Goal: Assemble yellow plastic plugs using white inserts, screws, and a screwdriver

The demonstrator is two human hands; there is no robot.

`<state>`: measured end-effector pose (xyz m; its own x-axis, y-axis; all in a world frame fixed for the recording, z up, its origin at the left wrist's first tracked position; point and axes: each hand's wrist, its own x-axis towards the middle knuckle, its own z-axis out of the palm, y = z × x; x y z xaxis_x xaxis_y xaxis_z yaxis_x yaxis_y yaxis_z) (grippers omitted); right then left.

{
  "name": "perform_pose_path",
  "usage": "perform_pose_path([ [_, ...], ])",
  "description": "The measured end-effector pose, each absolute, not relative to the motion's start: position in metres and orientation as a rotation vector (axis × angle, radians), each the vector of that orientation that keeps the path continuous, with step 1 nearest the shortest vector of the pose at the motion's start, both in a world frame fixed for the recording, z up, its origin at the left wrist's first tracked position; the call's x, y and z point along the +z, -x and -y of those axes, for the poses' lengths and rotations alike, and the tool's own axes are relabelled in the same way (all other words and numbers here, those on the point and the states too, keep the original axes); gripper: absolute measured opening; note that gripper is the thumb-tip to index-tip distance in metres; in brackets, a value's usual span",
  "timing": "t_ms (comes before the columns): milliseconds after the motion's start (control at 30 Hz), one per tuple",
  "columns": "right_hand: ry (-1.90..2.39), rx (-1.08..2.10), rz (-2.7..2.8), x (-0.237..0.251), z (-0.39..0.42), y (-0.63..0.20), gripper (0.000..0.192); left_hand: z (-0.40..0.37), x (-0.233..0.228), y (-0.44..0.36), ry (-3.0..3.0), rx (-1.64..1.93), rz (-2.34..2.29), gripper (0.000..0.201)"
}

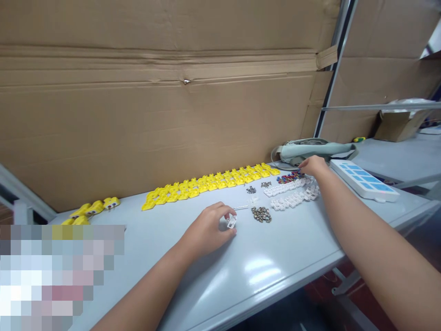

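My left hand (212,228) pinches a small clear-white plastic piece (232,222) between thumb and fingers, just above the table. Beyond it lies a thin metal rod (241,207), beside a pile of small brass-coloured metal parts (262,214). My right hand (313,165) reaches to the back right, its fingertips at a heap of small red and blue parts (289,177). Whether those fingers hold one of the parts is too small to tell. Near that wrist lie rows of white plastic pieces (291,200). Two little piles of screws (251,190) sit to their left.
Yellow plastic parts (210,182) stand in long rows along the cardboard wall (155,124). More assembled yellow pieces (96,207) are at the left. A white case with blue compartments (365,180) and a pale green bag (313,151) lie at the right. The lower left corner is blurred out.
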<state>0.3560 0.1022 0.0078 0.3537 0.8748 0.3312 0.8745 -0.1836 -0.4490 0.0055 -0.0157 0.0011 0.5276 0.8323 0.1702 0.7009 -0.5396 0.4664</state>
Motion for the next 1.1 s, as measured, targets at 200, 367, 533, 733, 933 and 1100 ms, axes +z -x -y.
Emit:
perform_pose_path([
  [200, 1.688, 0.238, 1.717, 0.034, -0.078, -0.282, 0.021, 0.013, 0.0, -0.005, -2.432, 0.829, -1.301, 0.02],
  [367, 1.091, 0.798, 2.067, 0.027, -0.024, -0.184, 0.032, 0.011, 0.0, -0.003, -2.468, 1.179, -1.319, 0.018],
  [533, 1.045, 0.686, 1.993, 0.007, -0.008, -0.155, 0.02, 0.011, -0.001, -0.005, -2.505, 1.272, -1.298, 0.015],
  [733, 1.165, 0.417, 1.958, 0.032, -0.01, -0.198, 0.015, 0.01, 0.003, 0.005, -2.559, 1.027, -1.214, 0.049],
  [933, 1.893, -0.002, 1.745, 0.065, -0.023, -0.326, 0.019, -0.004, 0.013, 0.029, -2.537, 0.859, -1.602, 0.023],
  [1100, 2.232, 0.219, 1.978, 0.035, -0.039, -0.395, 0.008, -0.011, 0.015, 0.041, -2.373, 0.59, -1.849, 0.028],
])
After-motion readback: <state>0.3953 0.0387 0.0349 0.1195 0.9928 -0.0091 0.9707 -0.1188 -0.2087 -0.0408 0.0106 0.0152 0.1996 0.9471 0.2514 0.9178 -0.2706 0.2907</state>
